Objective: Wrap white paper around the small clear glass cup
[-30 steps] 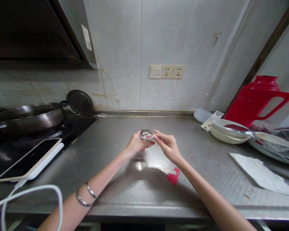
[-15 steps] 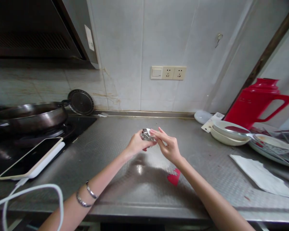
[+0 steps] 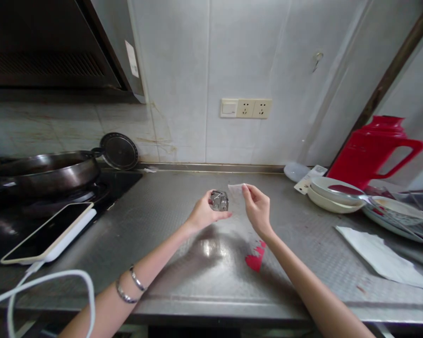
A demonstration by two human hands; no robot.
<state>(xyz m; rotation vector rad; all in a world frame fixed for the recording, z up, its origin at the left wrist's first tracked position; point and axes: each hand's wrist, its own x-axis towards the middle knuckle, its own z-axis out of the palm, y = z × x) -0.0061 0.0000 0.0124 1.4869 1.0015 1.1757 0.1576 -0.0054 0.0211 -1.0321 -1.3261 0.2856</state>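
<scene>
My left hand [image 3: 201, 215] is closed round a small clear, shiny cup-like object [image 3: 219, 200], held above the steel counter [image 3: 183, 263]. My right hand [image 3: 258, 210] pinches a thin whitish film or peeled lid [image 3: 235, 189] just to the right of that object, lifted clear of it. Both hands hover over the middle of the counter. A small red scrap [image 3: 254, 257] lies on the steel under my right forearm.
A dark wok [image 3: 44, 171] sits on the stove at left, a round lid [image 3: 120, 150] leaning on the wall. A phone on a white pad [image 3: 47, 232] with a white cable [image 3: 49, 281] lies front left. Stacked bowls [image 3: 334, 192], a red jug [image 3: 372, 150] and a paper sheet [image 3: 380, 256] lie at right.
My right hand has pulled the thin film up and to the right, away from the clear object. My left hand has kept the object nearly in place.
</scene>
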